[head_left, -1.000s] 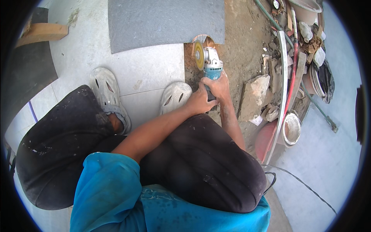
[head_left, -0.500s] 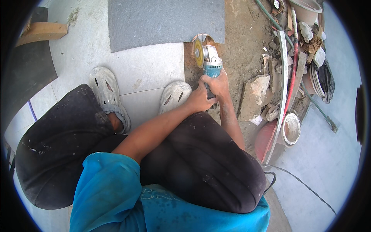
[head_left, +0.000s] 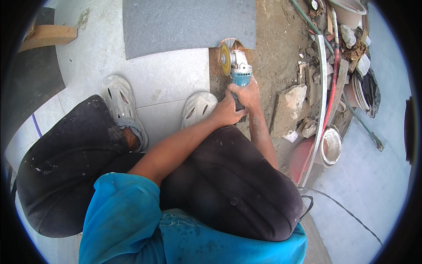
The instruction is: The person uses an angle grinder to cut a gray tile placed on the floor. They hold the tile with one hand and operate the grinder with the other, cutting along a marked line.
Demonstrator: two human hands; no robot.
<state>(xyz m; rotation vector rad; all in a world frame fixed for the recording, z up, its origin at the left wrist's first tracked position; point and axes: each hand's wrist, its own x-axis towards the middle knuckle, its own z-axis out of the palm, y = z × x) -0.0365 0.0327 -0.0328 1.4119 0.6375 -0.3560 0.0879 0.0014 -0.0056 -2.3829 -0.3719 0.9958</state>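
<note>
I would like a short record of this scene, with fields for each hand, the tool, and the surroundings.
left hand: left hand grips the tool body
right hand: right hand grips the same body
tool: teal angle grinder with yellow disc, disc at the edge of the pale grey floor tile
surroundings: broken stone rubble to the right, dark grey slab ahead

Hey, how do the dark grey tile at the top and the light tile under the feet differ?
The dark grey tile is darker and looks rough and matte; the light tile is pale and smooth. The dark tile overlaps the light one's far edge. Both shoes rest on the light tile, none on the dark one. The angle grinder, held by the left hand and right hand, has its disc at the light tile's right edge, below the dark tile's corner. Both lie flat.
</note>
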